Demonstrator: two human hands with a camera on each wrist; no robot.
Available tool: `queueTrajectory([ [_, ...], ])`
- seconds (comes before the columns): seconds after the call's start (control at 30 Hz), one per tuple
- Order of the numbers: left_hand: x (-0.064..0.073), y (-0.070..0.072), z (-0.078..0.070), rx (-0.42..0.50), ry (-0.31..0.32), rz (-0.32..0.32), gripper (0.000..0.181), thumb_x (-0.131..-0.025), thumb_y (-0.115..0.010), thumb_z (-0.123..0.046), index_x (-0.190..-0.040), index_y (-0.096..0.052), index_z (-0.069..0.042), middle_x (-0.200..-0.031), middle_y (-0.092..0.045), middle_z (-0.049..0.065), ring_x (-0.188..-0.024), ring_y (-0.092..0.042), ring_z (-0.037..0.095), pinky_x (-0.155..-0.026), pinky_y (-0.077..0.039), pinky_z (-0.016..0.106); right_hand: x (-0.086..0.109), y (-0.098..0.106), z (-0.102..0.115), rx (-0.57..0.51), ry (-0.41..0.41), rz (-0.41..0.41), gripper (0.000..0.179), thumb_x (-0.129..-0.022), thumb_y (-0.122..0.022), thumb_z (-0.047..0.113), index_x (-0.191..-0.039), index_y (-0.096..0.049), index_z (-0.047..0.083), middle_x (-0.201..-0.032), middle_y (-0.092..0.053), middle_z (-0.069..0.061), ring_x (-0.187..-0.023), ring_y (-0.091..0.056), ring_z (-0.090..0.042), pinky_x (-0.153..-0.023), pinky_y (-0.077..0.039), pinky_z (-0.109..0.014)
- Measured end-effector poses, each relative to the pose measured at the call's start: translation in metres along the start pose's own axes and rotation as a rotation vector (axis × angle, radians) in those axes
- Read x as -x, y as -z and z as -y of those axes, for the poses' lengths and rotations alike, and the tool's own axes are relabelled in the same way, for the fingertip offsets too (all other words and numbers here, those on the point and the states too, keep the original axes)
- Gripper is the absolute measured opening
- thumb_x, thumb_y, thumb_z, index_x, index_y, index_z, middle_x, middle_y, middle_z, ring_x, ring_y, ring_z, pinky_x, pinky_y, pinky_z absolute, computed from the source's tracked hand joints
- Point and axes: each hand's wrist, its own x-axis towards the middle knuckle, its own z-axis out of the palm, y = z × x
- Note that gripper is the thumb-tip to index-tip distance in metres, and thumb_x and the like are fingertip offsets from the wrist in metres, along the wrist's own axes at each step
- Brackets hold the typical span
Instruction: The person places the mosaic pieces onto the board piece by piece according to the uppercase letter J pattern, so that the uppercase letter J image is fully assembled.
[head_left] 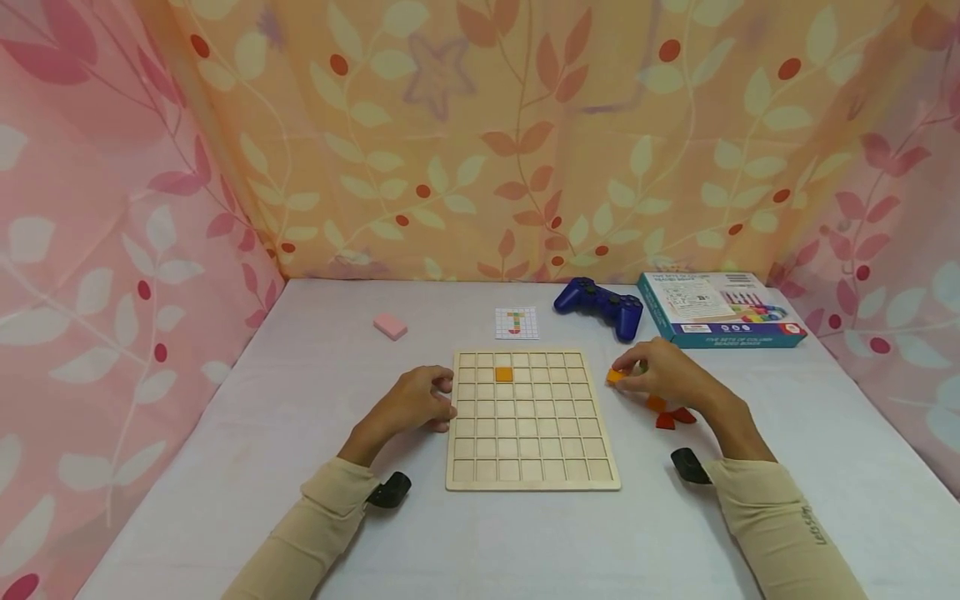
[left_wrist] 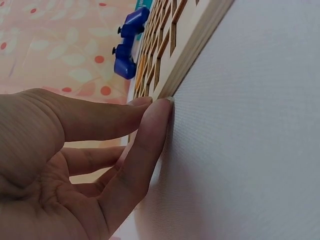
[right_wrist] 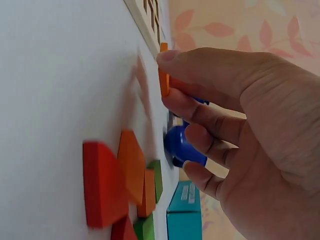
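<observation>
A pale wooden grid board (head_left: 534,488) lies on the white table, with one orange square tile (head_left: 504,375) in a cell of its upper part. At the board's left edge, my left hand (head_left: 416,398) holds the rim between thumb and fingertips, seen close up in the left wrist view. To the right of the board, my right hand (head_left: 663,375) pinches an orange tile (right_wrist: 164,70) between thumb and fingers, above the tabletop. Beneath that hand lie loose pieces: a red piece (right_wrist: 102,185), an orange piece (right_wrist: 131,165) and a green piece (right_wrist: 158,180), partly overlapping one another.
Behind the board lies a small card (head_left: 516,323) printed with a coloured J-like pattern on a grid. A blue game controller (head_left: 598,308) and a flat boxed toy set (head_left: 720,310) stand back right. A pink block (head_left: 390,326) is back left. Patterned curtains (head_left: 480,142) enclose the table.
</observation>
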Motion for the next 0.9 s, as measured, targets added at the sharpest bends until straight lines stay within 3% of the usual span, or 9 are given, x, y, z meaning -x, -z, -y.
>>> queueTrajectory([
  [0.23, 0.0, -0.001, 0.001, 0.007, 0.009, -0.002, 0.063, -0.09, -0.072, 0.009, -0.149, -0.051, 0.006, -0.127, -0.058, 0.017, -0.078, -0.068, 0.017, -0.069, -0.067, 0.029, -0.011, -0.012, 0.012, -0.016, 0.112, -0.034, 0.024, -0.092, -0.081, 0.023, -0.113, -0.082, 0.011, -0.11, -0.078, -0.001, -0.102, -0.059, -0.024, -0.086, -0.049, -0.037],
  [0.5, 0.0, 0.0, 0.0, 0.007, -0.004, -0.007, 0.063, -0.089, -0.074, 0.01, -0.148, -0.052, 0.007, -0.125, -0.058, 0.016, -0.077, -0.068, 0.017, -0.069, -0.067, 0.03, -0.023, -0.023, 0.031, -0.055, 0.137, -0.013, 0.024, -0.091, -0.082, 0.023, -0.112, -0.082, 0.011, -0.107, -0.076, -0.002, -0.102, -0.057, -0.024, -0.085, -0.048, -0.034],
  [0.9, 0.0, 0.0, 0.002, 0.023, -0.033, 0.005, 0.061, -0.089, -0.072, 0.012, -0.146, -0.052, 0.01, -0.124, -0.059, 0.018, -0.074, -0.068, 0.016, -0.068, -0.067, 0.03, -0.045, -0.034, 0.063, 0.016, 0.253, 0.005, 0.023, -0.092, -0.082, 0.02, -0.111, -0.081, 0.007, -0.106, -0.075, -0.004, -0.097, -0.055, -0.024, -0.082, -0.044, -0.034],
])
